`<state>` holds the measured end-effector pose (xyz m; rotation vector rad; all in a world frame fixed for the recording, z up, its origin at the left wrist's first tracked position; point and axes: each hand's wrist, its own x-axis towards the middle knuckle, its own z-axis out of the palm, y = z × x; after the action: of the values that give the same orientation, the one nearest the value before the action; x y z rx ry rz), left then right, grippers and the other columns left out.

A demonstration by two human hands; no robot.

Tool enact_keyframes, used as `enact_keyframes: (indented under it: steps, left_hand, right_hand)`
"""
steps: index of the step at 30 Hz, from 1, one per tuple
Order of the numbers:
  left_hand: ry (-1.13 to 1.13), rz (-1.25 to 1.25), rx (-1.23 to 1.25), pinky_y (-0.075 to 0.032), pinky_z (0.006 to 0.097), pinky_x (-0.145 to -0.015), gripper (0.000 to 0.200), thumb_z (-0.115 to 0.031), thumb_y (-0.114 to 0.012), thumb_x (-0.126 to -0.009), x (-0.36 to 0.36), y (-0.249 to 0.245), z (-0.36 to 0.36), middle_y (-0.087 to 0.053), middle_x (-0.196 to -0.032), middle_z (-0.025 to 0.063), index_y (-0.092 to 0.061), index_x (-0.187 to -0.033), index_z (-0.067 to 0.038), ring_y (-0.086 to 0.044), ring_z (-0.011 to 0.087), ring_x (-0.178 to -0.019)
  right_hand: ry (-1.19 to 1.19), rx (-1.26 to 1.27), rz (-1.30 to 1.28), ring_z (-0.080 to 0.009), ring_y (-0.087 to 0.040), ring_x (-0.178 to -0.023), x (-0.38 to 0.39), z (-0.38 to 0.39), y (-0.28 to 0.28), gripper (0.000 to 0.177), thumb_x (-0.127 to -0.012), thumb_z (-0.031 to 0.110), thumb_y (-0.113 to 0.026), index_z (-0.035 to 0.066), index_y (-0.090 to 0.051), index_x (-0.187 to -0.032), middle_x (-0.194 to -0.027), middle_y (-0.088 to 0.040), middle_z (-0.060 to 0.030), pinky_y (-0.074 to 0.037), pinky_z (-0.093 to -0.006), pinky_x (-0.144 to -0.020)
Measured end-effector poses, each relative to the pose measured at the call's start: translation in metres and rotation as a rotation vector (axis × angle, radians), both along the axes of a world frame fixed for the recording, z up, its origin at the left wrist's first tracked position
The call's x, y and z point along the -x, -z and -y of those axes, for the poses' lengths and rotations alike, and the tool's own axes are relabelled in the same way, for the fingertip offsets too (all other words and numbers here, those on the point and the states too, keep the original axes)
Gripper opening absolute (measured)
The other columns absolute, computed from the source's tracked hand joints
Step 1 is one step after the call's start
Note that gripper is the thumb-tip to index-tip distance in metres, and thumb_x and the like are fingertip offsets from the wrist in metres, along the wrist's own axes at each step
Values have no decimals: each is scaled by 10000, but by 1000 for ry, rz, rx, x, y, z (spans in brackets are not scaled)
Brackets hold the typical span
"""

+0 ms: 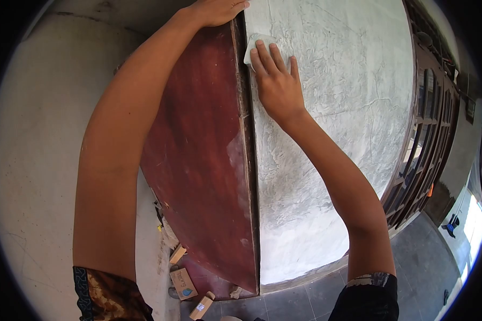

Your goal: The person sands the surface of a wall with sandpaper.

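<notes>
My right hand (278, 85) lies flat with fingers spread on a small pale sheet of sandpaper (248, 54), pressing it against the grey-white wall (332, 144). The sheet sits close to the wall's left edge, partly covered by my fingers. At the top of the view my left hand (219, 12) rests near the upper edge of a dark red door panel (198, 155), its fingertips reaching toward the wall's edge. The frame cuts off part of that hand, but the visible fingers look stretched out. Grey scuffs and cracks mark the wall.
Cardboard boxes (184, 282) lie on the floor at the door's foot. A plain wall (53, 160) stands on the left. Brown-framed windows (420, 134) line the right, above a grey tiled floor (418, 262). A narrow dark gap (250, 176) separates door and wall.
</notes>
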<state>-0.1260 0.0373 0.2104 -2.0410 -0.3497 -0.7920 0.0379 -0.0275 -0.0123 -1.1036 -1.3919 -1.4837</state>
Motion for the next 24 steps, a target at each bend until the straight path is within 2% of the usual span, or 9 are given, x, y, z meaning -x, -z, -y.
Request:
enact_keyframes:
  steps: [4, 7, 10, 12, 15, 16, 20, 22, 24]
  left_hand:
    - [-44, -2, -11, -190, 451, -1296, 538, -256, -373, -1123, 0, -4, 0, -65, -1726, 197, -276, -1640, -140, -189, 372, -1574]
    - [15, 3, 29, -203, 440, -1292, 545, -256, -384, -1120, 2, 2, 3, -70, -1727, 193, -274, -1639, -130, -199, 352, -1574]
    - [39, 45, 50, -218, 432, -1286, 547, -259, -396, -1116, 1, 6, 8, -86, -1729, 180, -288, -1633, -118, -210, 339, -1573]
    - [60, 41, 69, -229, 432, -1282, 550, -259, -406, -1113, 1, 5, 3, -98, -1731, 164, -294, -1631, -114, -216, 340, -1571]
    - [69, 14, -9, -229, 435, -1282, 555, -251, -405, -1112, 2, 2, -4, -103, -1730, 166, -279, -1635, -114, -219, 339, -1570]
    - [65, 13, -14, -229, 435, -1282, 555, -251, -405, -1112, 1, -1, -2, -103, -1730, 166, -279, -1635, -114, -219, 339, -1570]
    - [36, 33, 29, -235, 432, -1280, 553, -251, -402, -1110, 1, 2, 2, -100, -1728, 178, -285, -1633, -113, -219, 342, -1569]
    - [67, 20, 20, -235, 432, -1280, 553, -253, -403, -1110, 2, 6, 0, -100, -1728, 176, -290, -1632, -114, -217, 344, -1570]
    - [47, 28, 50, -235, 435, -1280, 556, -262, -402, -1109, 2, 4, 6, -94, -1730, 170, -287, -1633, -115, -215, 347, -1570]
  right_hand:
    - [60, -110, -64, -322, -414, -1477, -2, -4, -59, 466, -1070, 268, -473, 64, -497, -1489, -1598, -445, -92, -372, -667, -1123]
    - [-29, -143, -80, -329, -410, -1479, 2, -12, -68, 468, -1077, 266, -459, 53, -490, -1493, -1597, -443, -101, -366, -687, -1115]
    - [-49, -90, -52, -340, -387, -1493, 4, -14, -12, 475, -1074, 264, -465, 46, -487, -1495, -1611, -421, -106, -341, -717, -1119]
    - [-60, -42, -24, -340, -356, -1512, 1, -8, -2, 467, -1073, 247, -468, 49, -485, -1496, -1623, -406, -96, -296, -760, -1118]
    - [-147, -121, -76, -339, -353, -1513, -3, -14, -54, 459, -1075, 242, -461, 55, -492, -1492, -1621, -411, -90, -277, -782, -1109]
    - [-146, -135, -111, -347, -358, -1509, -1, -15, -69, 457, -1078, 243, -449, 37, -498, -1483, -1619, -409, -108, -278, -755, -1130]
    - [-55, -91, -75, -365, -364, -1501, 9, -14, -34, 493, -1070, 253, -468, 5, -478, -1496, -1604, -420, -147, -303, -685, -1162]
    - [-49, -59, -30, -355, -382, -1489, 9, -14, 3, 506, -1059, 260, -484, 20, -476, -1505, -1602, -424, -136, -300, -725, -1139]
    - [8, -40, -12, -350, -387, -1486, 6, -8, -2, 505, -1057, 256, -485, 23, -474, -1505, -1602, -423, -132, -298, -737, -1132]
